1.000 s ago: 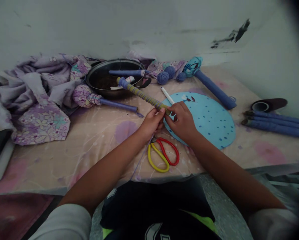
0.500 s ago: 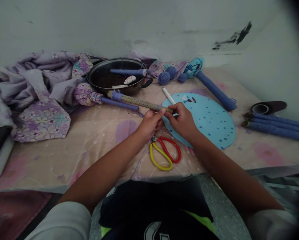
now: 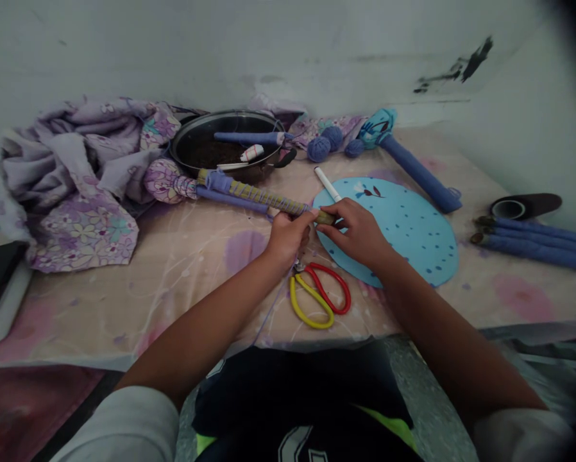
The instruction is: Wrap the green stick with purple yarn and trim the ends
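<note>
Both my hands hold a greenish-brown stick [image 3: 255,192] with blue-purple yarn wound in spaced turns along it. My left hand [image 3: 288,239] is closed around it near the right end, the thumb along its top. At that end my right hand [image 3: 358,232] pinches the bare tip between thumb and fingers. From under my left hand a strand of yarn [image 3: 269,314] runs down to the table edge. Scissors [image 3: 321,296] with one yellow and one red handle lie just below my hands; their blades are mostly hidden. A blue spotted oval sheet [image 3: 408,237] lies under my right hand.
Behind the stick are a dark pan [image 3: 230,168], yarn balls [image 3: 319,149] and a white marker [image 3: 327,184]. Floral cloth [image 3: 86,192] is heaped at left. A cloth-headed blue stick [image 3: 420,173] and several blue-wrapped sticks [image 3: 538,240] lie at right, beside a dark tube [image 3: 526,206].
The stick has turned slightly in my hands, and its left end has shifted a little left. My right fingers have loosened slightly and sit a little lower at the tip.
</note>
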Tool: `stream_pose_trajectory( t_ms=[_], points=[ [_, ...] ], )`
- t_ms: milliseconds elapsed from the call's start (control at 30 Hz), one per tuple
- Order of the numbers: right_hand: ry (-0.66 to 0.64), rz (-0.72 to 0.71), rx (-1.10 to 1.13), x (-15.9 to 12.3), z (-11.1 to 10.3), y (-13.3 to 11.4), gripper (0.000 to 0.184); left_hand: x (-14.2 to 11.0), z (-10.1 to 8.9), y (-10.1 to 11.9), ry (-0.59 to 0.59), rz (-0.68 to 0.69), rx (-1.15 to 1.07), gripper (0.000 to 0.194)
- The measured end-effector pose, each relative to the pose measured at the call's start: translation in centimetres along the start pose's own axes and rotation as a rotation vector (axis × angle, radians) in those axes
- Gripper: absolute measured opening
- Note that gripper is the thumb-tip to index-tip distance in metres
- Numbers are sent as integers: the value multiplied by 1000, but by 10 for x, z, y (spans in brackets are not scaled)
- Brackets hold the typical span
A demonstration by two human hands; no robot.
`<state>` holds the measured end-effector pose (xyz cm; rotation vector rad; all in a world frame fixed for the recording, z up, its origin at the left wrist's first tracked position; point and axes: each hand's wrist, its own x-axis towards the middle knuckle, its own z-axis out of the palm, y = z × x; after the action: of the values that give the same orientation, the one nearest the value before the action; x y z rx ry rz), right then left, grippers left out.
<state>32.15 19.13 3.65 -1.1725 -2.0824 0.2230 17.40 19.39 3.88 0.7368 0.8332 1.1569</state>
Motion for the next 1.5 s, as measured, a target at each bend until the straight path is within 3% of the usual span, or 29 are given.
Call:
stream_pose_trajectory(
  t_ms=[767, 1200, 1500],
  points=[
    [-5, 201, 86, -7, -41, 27, 21, 7, -8, 28, 33, 199, 6, 33],
    [-49, 238, 224, -10, -49, 60, 27, 5, -9, 37, 56, 232, -35, 35],
    [34, 257, 198, -9, -45, 46, 24, 8, -13, 40, 64, 238, -69, 37]
  ],
)
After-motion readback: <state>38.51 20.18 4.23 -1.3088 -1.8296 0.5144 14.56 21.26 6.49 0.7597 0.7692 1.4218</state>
